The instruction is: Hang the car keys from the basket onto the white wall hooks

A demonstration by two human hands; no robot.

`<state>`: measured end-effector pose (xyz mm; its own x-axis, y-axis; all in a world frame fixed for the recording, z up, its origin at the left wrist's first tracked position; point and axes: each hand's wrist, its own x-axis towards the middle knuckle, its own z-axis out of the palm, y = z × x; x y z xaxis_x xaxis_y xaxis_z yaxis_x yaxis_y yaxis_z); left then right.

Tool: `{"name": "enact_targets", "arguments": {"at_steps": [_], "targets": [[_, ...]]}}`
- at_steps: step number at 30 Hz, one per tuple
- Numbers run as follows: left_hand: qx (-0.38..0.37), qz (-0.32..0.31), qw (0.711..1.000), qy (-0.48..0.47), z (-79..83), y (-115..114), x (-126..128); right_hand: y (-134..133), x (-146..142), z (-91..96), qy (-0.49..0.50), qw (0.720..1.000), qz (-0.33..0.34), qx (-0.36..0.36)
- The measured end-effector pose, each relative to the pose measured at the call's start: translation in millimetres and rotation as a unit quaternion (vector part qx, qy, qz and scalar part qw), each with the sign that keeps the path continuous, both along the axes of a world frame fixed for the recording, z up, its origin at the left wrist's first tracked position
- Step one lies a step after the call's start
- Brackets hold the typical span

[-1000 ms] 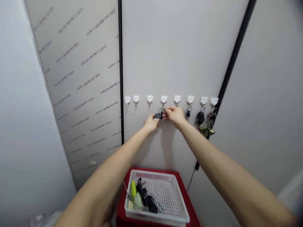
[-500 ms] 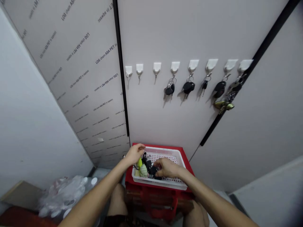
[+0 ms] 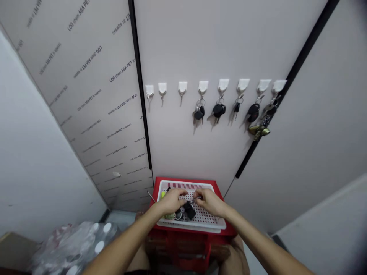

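Observation:
A white plastic basket [image 3: 197, 226] sits on a red stool [image 3: 189, 233] below me, holding key bunches and a yellow-green tag [image 3: 163, 194]. My left hand [image 3: 171, 201] and my right hand [image 3: 211, 202] are both over the basket, fingers pinched on a key bunch with a black fob [image 3: 189, 209] that hangs between them. On the wall above is a row of white hooks [image 3: 182, 86]. Key sets [image 3: 219, 110] hang from the hooks at the right end, the last with a brass piece [image 3: 259, 131].
A wall panel with printed protective film [image 3: 94, 95] stands to the left of a black vertical strip [image 3: 139, 95]. Another black strip [image 3: 286, 88] runs down on the right. A clear plastic bag of bottles [image 3: 74, 248] lies on the floor at lower left.
Both hands left a key set hanging on a middle hook, dropped to the basket and closed on another key bunch. My view tilted down.

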<state>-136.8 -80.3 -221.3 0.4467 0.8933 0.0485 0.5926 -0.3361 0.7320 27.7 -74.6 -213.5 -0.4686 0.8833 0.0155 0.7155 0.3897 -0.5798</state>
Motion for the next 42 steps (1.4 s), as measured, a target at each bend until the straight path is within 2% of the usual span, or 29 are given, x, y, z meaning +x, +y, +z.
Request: {"name": "enact_targets", "arguments": {"at_steps": [4, 7, 9, 11, 14, 21, 24, 27, 30, 33, 37, 42], "targets": [[-0.060, -0.041, 0.990, -0.121, -1.5, 0.3, 11.4, 2.9, -1.9, 26.2, 0.068, 0.998, 0.006, 0.009], [-0.088, -0.029, 0.968, -0.235, 5.7, 2.3, 17.6, 6.7, -3.8, 44.7, 0.125, 0.992, 0.017, -0.011], [-0.087, -0.005, 0.955, -0.285, 16.8, 5.3, 20.0, 11.7, -6.9, 58.2, 0.167, 0.985, 0.014, -0.031], [-0.083, 0.024, 0.946, -0.313, 33.7, 10.2, 20.8, 18.8, -12.3, 75.1, 0.206, 0.978, -0.002, -0.029], [-0.080, 0.061, 0.934, -0.343, 68.6, 20.4, 18.5, 31.3, -25.3, 107.2, 0.268, 0.963, -0.021, 0.025], [0.059, 0.097, 0.924, -0.365, 158.8, 48.3, 4.6, 55.9, -58.6, 180.6, 0.373, 0.911, -0.031, 0.174], [0.084, 0.098, 0.924, -0.361, 185.9, 58.5, 0.5, 62.3, -67.0, 203.4, 0.378, 0.893, -0.050, 0.240], [0.094, 0.101, 0.921, -0.364, 204.3, 68.5, -1.1, 70.4, -72.0, 219.5, 0.380, 0.879, -0.078, 0.276], [0.102, 0.120, 0.923, -0.351, 214.1, 78.5, -0.7, 81.5, -74.6, 227.2, 0.381, 0.876, -0.103, 0.278], [0.102, 0.136, 0.926, -0.338, 215.9, 86.6, 0.2, 92.0, -75.8, 227.9, 0.362, 0.883, -0.126, 0.270], [0.099, 0.144, 0.928, -0.330, 211.7, 91.9, -0.7, 96.8, -76.3, 225.0, 0.323, 0.896, -0.143, 0.270], [0.077, 0.162, 0.929, -0.322, 201.0, 87.1, -9.9, 84.7, -72.2, 212.0, 0.269, 0.891, -0.151, 0.332]]}}
